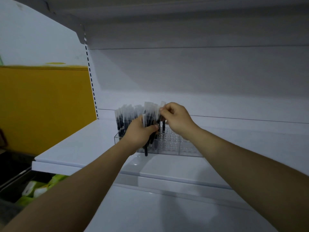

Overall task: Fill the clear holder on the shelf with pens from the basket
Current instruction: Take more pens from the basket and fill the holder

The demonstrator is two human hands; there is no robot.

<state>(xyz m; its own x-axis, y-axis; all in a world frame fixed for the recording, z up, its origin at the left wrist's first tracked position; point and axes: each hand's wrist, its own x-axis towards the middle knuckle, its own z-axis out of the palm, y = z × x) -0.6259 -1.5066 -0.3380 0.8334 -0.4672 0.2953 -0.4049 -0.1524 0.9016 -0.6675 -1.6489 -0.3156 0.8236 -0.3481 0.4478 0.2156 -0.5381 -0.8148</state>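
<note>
A clear holder (173, 144) with rows of round slots stands on the white shelf (80, 144). Its left part is packed with upright black pens in clear sleeves (124, 118); the right part shows bare slots. My left hand (139, 134) grips a bundle of sleeved black pens (148, 119) in front of the holder, one pen hanging lower than the rest. My right hand (177, 118) pinches the top of a single sleeved pen (163, 118) just right of the bundle, over the holder's middle. The basket is not in view.
Another shelf overhangs above. A white back panel stands behind the holder. A yellow panel (45, 104) lies to the left, beyond the slotted upright (92, 81). Green and white packages (41, 190) sit low at left under the shelf.
</note>
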